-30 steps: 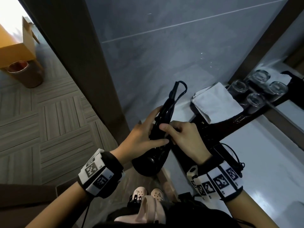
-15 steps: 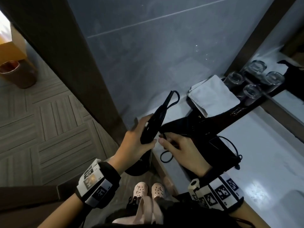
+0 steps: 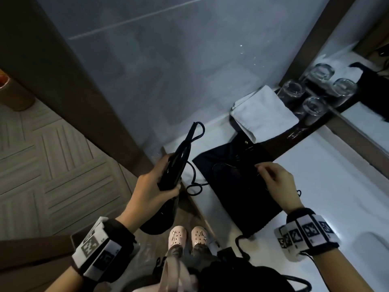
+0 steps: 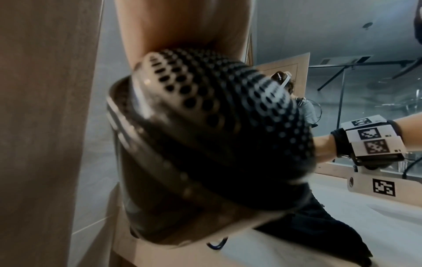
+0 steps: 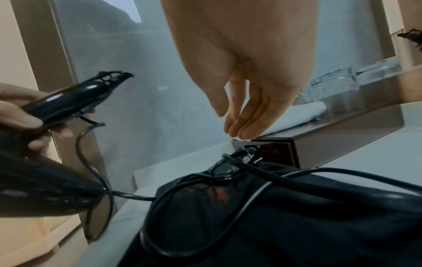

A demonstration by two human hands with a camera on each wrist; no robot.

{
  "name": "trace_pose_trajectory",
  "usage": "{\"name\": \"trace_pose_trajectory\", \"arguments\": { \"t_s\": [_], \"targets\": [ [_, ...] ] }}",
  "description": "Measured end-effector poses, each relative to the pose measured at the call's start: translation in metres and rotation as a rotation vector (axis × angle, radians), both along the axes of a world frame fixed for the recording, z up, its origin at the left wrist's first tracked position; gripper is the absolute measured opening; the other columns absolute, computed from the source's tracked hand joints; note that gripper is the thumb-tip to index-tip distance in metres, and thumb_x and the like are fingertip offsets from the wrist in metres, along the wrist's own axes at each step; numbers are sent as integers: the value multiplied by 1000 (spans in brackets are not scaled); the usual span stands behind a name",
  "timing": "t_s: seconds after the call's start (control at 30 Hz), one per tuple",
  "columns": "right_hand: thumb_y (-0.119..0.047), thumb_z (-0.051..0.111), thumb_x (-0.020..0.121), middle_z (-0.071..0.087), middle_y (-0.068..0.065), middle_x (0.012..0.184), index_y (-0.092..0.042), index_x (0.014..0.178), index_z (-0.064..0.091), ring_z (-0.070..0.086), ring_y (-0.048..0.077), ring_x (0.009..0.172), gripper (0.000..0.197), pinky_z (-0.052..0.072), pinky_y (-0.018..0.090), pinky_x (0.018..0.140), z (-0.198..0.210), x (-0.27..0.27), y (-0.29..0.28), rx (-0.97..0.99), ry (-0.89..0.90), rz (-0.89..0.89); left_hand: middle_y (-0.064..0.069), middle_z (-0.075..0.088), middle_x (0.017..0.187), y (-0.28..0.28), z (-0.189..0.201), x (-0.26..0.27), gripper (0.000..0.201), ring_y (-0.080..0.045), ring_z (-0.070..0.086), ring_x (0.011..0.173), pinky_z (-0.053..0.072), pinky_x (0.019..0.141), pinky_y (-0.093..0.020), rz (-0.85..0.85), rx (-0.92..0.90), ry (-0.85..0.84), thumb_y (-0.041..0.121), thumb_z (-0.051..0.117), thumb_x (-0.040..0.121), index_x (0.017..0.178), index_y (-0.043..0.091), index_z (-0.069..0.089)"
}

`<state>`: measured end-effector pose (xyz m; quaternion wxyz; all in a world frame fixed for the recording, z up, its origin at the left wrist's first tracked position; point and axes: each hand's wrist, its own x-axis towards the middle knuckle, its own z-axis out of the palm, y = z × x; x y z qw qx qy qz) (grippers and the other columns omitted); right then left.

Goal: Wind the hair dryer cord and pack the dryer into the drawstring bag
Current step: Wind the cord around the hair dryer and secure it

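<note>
My left hand (image 3: 155, 186) grips the handle of the black hair dryer (image 3: 174, 165), held off the counter's left edge with its round vented head (image 4: 217, 137) hanging below the hand. The black cord (image 3: 194, 182) trails from the dryer onto the counter and lies in loose loops (image 5: 205, 182) on the black drawstring bag (image 3: 237, 186), which lies flat on the white counter (image 3: 336, 186). My right hand (image 3: 273, 175) hovers over the bag with fingers (image 5: 237, 126) straight and relaxed, holding nothing.
A folded white towel (image 3: 263, 114) and several upturned glasses (image 3: 313, 106) sit on a dark tray (image 3: 280, 144) at the back of the counter. A mirror (image 3: 370, 123) runs along the right. A grey wall and a brown door frame (image 3: 88, 91) stand to the left.
My right hand let go of the dryer and cord and moved right over the bag. My left hand carried the dryer left, and the cord dropped onto the bag.
</note>
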<state>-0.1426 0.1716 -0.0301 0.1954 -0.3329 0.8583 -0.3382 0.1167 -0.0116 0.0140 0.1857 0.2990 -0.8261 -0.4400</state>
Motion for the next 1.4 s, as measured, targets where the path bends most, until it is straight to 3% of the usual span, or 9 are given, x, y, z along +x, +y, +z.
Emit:
{"name": "trace_pose_trajectory", "arguments": {
  "t_s": [0.27,0.37,0.47,0.63,0.8,0.9,1.03,1.23,1.4],
  "targets": [
    [-26,78,76,60,-7,115,-22,121,60,56,1,109,49,35,6,96,6,42,-40,-76,-297,437,3,67,82,5,9,-15,61,-13,65,77,49,71,-32,-11,39,24,14,78,73,125,32,51],
    [-24,71,85,59,-26,97,-21,101,63,54,-9,97,18,36,7,88,3,67,-55,-57,-320,615,2,68,85,5,15,-20,46,-17,67,83,51,75,-41,69,123,94,24,77,72,113,30,58],
    [-21,55,96,62,-10,76,-19,84,54,57,-1,74,11,45,21,76,5,73,-54,-119,-376,565,-5,69,86,-7,16,-17,39,-26,67,84,52,75,-50,166,150,117,25,79,70,102,19,57],
    [-45,55,89,65,-10,86,-33,101,58,61,1,77,18,49,25,70,39,66,-38,-149,134,569,14,66,73,-25,7,-2,41,5,62,69,39,55,-5,235,6,41,12,80,72,100,21,52],
    [-45,72,74,61,-8,90,-18,108,60,53,5,81,45,42,17,70,95,78,-50,-143,363,883,17,57,82,-22,-4,-3,43,-1,59,73,38,60,-2,174,-76,-46,4,75,75,102,23,48],
    [-43,69,73,49,-10,103,-15,124,48,45,2,93,61,33,11,73,115,85,-56,-20,324,984,-1,63,103,-18,-6,-4,50,-27,61,97,51,79,-31,67,-110,-119,2,72,77,119,14,48],
    [-33,63,74,50,-17,102,-20,127,52,48,-1,90,55,38,7,72,134,75,-60,24,278,956,-12,64,110,-17,-6,0,63,-35,63,97,48,72,-35,-25,-203,-339,8,67,81,135,19,35],
    [-49,52,83,70,1,76,-12,90,74,59,9,63,44,49,34,63,145,69,-79,-98,289,810,-8,61,119,-11,-1,0,64,-30,64,92,54,75,-41,-173,-269,-545,10,54,88,142,30,27],
    [-35,62,88,65,2,53,-8,66,68,60,7,54,36,45,19,62,135,67,-102,-227,60,612,0,55,128,-11,6,-2,59,-23,58,110,49,87,-41,-392,-311,-466,10,54,89,138,36,34]
  ]
}}
